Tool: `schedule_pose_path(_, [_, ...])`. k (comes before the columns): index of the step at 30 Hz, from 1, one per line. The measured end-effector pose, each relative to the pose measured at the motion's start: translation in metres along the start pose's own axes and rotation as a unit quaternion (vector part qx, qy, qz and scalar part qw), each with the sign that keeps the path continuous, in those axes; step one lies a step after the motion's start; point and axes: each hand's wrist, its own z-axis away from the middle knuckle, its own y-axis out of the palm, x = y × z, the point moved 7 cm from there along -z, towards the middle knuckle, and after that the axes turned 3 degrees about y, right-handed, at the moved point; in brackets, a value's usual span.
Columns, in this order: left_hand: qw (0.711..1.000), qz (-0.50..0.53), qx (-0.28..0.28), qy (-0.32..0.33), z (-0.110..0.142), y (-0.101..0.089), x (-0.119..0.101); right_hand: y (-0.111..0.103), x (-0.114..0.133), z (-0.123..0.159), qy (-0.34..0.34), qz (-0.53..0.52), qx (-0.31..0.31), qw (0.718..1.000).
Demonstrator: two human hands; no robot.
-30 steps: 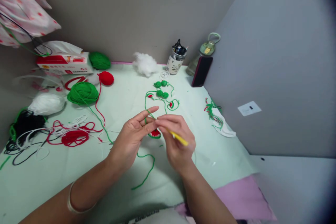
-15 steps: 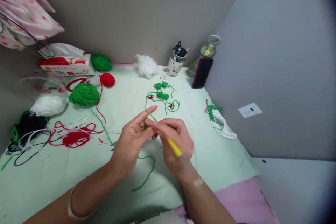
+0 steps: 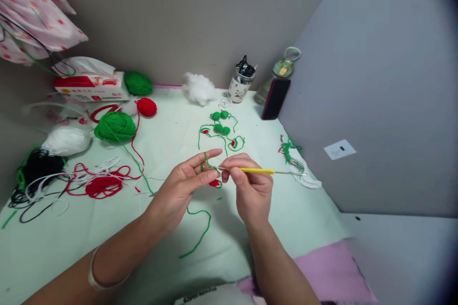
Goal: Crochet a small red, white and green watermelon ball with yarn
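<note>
My right hand (image 3: 250, 188) is closed on a crochet hook (image 3: 255, 170) with a yellow handle and thin metal ends. The hook lies nearly level, its left tip at the fingertips of my left hand (image 3: 182, 183). Between my left thumb and fingers I pinch a small red, white and green crocheted piece (image 3: 215, 183), partly hidden by the thumb. Green yarn (image 3: 206, 158) wraps round my raised left index finger. Below my left hand a loose green yarn tail (image 3: 208, 228) curls on the cloth.
Small green crocheted balls (image 3: 222, 128) and red-green pieces lie ahead. At left are a green yarn ball (image 3: 115, 127), a red ball (image 3: 147, 107) and tangled red yarn (image 3: 103, 187). White stuffing (image 3: 199, 88), a pen cup (image 3: 240, 86), a phone (image 3: 276, 99) and yarn scraps (image 3: 291, 152) sit farther off.
My right hand has moved slightly right, and the hook has swung from pointing toward me to nearly level. My left index finger has stretched out a little to the right.
</note>
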Motion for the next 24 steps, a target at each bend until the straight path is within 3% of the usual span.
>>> schedule_pose_path(9, [1.000,0.004,0.001,-0.026,0.000,-0.004,-0.002,-0.013,0.003,-0.001,-0.005,-0.012,-0.039,0.999])
schedule_pose_path(17, [0.999,0.003,0.024,-0.032,0.001,-0.002,-0.006,-0.020,-0.005,-0.009,0.093,-0.108,-0.035,0.989])
schedule_pose_path(20, [1.000,-0.007,0.008,-0.013,0.002,-0.001,-0.006,-0.007,0.001,-0.005,0.048,-0.041,0.016,0.998])
schedule_pose_path(22, [1.000,-0.013,0.007,-0.011,0.001,0.001,-0.003,0.001,0.010,0.000,-0.032,0.069,0.029,0.997])
schedule_pose_path(24, [1.000,-0.013,0.012,-0.013,0.001,0.004,0.000,0.005,0.020,0.007,-0.120,0.188,0.005,0.975])
